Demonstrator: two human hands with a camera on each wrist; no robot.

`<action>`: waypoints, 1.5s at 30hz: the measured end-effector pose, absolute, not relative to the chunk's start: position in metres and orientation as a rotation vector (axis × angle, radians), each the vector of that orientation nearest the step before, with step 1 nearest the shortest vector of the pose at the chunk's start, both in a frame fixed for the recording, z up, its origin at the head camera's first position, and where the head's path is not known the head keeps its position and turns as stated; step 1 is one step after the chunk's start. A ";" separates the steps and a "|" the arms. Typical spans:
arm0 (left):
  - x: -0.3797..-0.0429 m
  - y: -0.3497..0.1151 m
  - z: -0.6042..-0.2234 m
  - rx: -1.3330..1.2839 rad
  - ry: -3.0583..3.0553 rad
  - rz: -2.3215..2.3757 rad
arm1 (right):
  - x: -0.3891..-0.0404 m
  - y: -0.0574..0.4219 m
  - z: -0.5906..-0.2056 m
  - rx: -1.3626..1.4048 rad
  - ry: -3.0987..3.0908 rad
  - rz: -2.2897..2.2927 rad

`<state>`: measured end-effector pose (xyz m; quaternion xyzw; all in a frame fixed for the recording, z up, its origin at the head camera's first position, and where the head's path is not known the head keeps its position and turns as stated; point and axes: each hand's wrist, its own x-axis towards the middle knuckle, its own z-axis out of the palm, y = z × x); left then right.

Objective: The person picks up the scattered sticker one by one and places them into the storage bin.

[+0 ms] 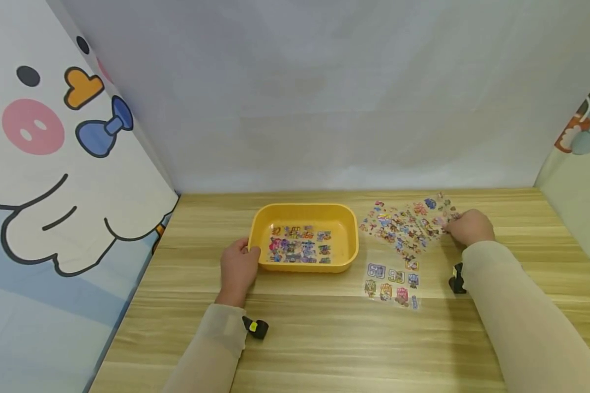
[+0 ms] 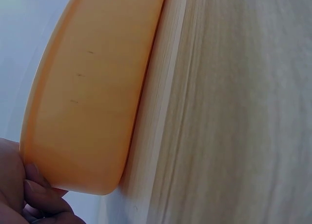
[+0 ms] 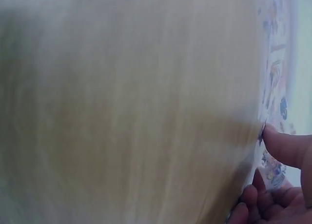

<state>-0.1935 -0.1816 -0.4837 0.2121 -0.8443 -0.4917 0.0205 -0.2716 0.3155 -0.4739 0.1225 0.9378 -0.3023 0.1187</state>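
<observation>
A yellow plastic tray (image 1: pixel 303 267) stands on the table with clear sticker sheets (image 1: pixel 300 245) lying inside it. My left hand (image 1: pixel 239 267) grips its near left corner, thumb at the rim; in the left wrist view the curled fingers (image 2: pixel 46 197) hold the tray's wall (image 2: pixel 87 102) from outside. To the right of the tray, my right hand (image 1: pixel 472 228) pinches the right edge of a clear sheet of small colourful cartoon stickers (image 1: pixel 408 226). The right wrist view shows the thumb (image 3: pixel 282 146) on that sheet (image 3: pixel 280 102), other fingers curled below.
Another clear sticker sheet (image 1: pixel 392 286), with larger designs, lies nearer me, just below the pinched one. A pale cloth wall (image 1: pixel 324 109) rises behind the wood-grain table (image 1: pixel 349 338). A cartoon-printed panel (image 1: pixel 54 164) borders the left side.
</observation>
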 end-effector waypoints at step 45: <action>-0.193 -0.181 -0.484 0.646 -2.615 -1.521 | -0.249 0.285 -0.472 0.363 1.888 -2.059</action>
